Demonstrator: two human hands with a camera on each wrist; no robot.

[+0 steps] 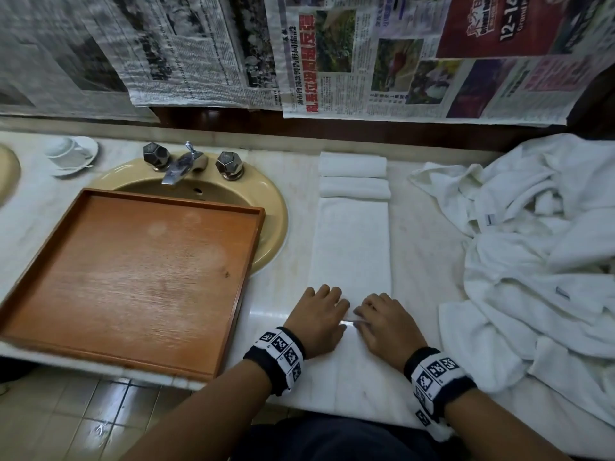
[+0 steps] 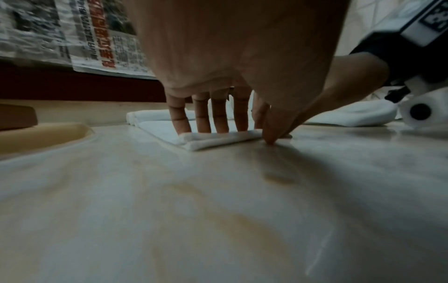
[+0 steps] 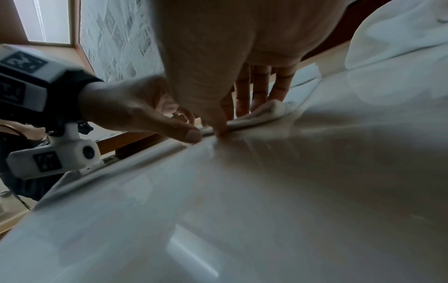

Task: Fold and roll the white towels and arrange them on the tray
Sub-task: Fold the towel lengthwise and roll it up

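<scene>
While the wooden tray point(image 1: 133, 271) sits bare over the sink at the left, the left hand point(image 1: 316, 319) and right hand point(image 1: 382, 324) sit side by side on the near end of the folded towel point(image 1: 352, 241), fingers curled over its first turn and thumbs tucked behind. The strip's long axis runs straight away from both hands — toward two finished rolls point(image 1: 352, 176) — so the roll should travel forward. The unfolded heap point(image 1: 532, 247) lies rightmost.

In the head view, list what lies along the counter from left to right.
Cup and saucer → wooden tray → folded towel strip under both hands → heap of white towels.
</scene>
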